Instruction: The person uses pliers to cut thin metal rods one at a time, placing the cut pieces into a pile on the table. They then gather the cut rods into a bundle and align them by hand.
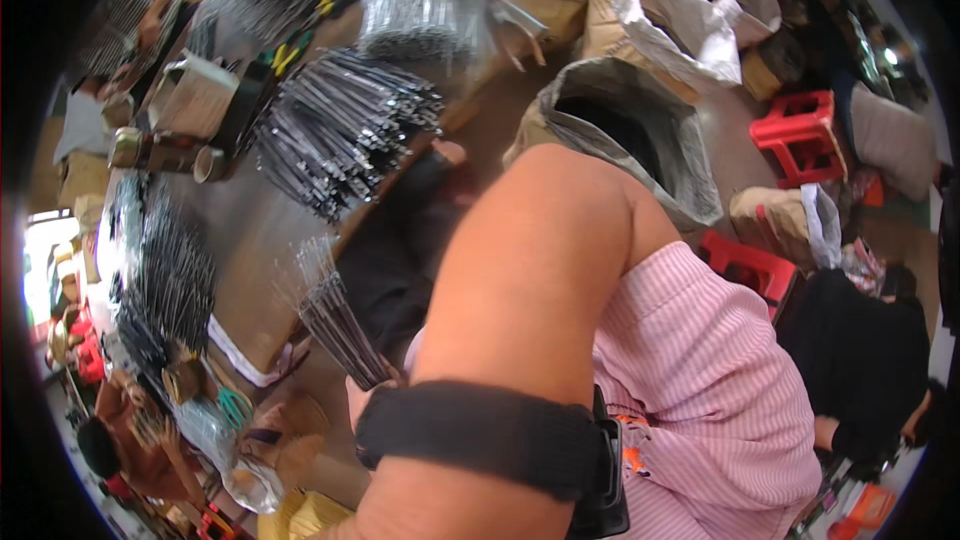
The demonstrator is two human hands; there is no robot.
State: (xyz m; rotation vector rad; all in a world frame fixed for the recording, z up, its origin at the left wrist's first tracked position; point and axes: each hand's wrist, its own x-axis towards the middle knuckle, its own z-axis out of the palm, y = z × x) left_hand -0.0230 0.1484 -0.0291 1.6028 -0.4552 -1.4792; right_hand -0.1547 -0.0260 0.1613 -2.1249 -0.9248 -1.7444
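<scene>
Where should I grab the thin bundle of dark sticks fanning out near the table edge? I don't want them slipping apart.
Grip the bundle of dark sticks at its lower end, where the sticks are packed tight, coming from below. The upper tips splay loosely, so holding there would likely let them scatter.

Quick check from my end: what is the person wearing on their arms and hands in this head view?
One forearm fills the lower middle, bare, with a wide black strap wrapped around the wrist and a black device or buckle at its right end. No glove shows; the hand beyond it is mostly hidden. Beside the arm is a pink garment with fine white stripes. No second arm is visible.
</scene>
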